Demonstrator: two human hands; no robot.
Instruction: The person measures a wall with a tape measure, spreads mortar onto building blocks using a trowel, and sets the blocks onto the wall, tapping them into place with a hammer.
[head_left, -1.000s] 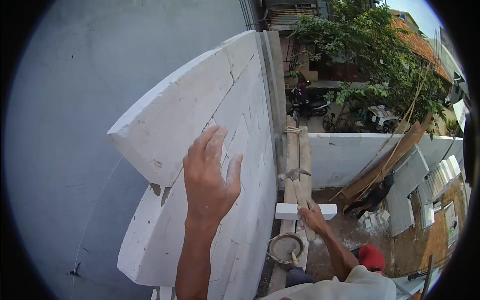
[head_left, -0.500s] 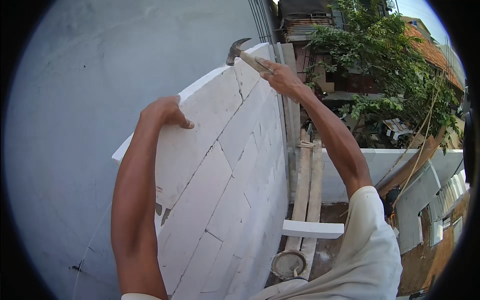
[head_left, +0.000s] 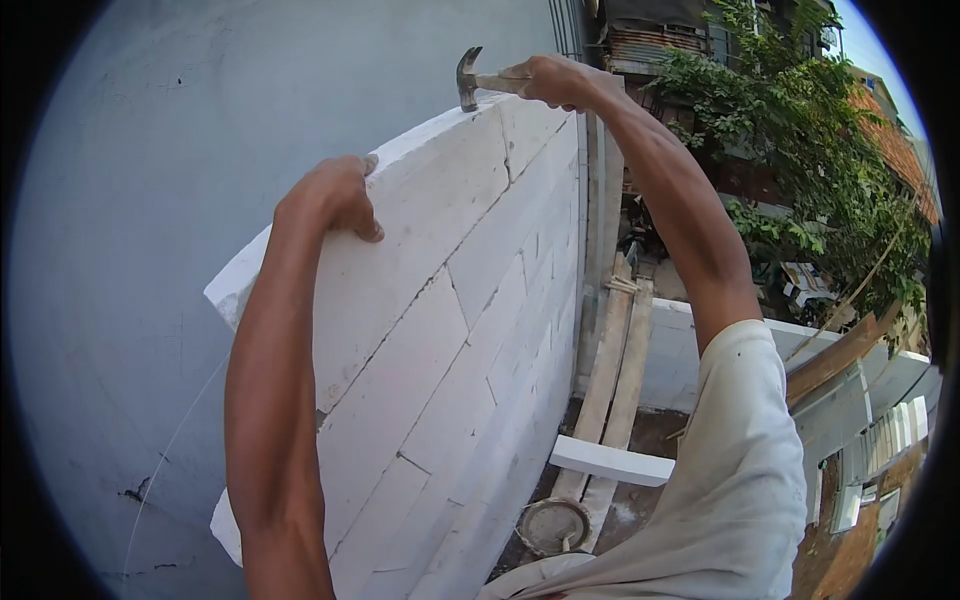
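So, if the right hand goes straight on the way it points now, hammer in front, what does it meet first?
Probably the grey wall: the right hand points along the hammer toward it, over the top of the white block. Depth is unclear, so the hammer may catch the block first.

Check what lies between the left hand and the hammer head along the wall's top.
In the head view, only a bare stretch of the white block's top edge lies between the left hand and hammer head.

Room opens above the block (head_left: 430,200); the grey wall (head_left: 170,220) seems close.
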